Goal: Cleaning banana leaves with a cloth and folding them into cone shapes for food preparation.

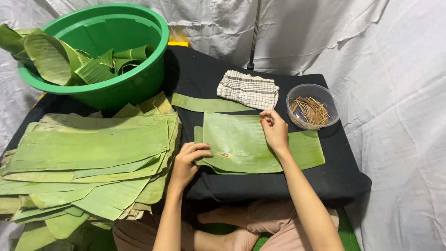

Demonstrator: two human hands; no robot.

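Person, seen from a head-worn camera, lower frame.

Left hand point(186, 162): bare, no ring, no watch, no glove visible; the forearm below it is unsleeved down to the picture's bottom edge.

Right hand point(275, 130): bare; orange-red polish on the one fingernail in view, at the fingertip on the hand's upper left. No bracelet or band at the wrist; forearm below it unsleeved.

Legs, below and between the two forearms: dusty-pink soft cloth trousers point(274, 218) cover the thighs and knees. Feet just under the left forearm are bare.
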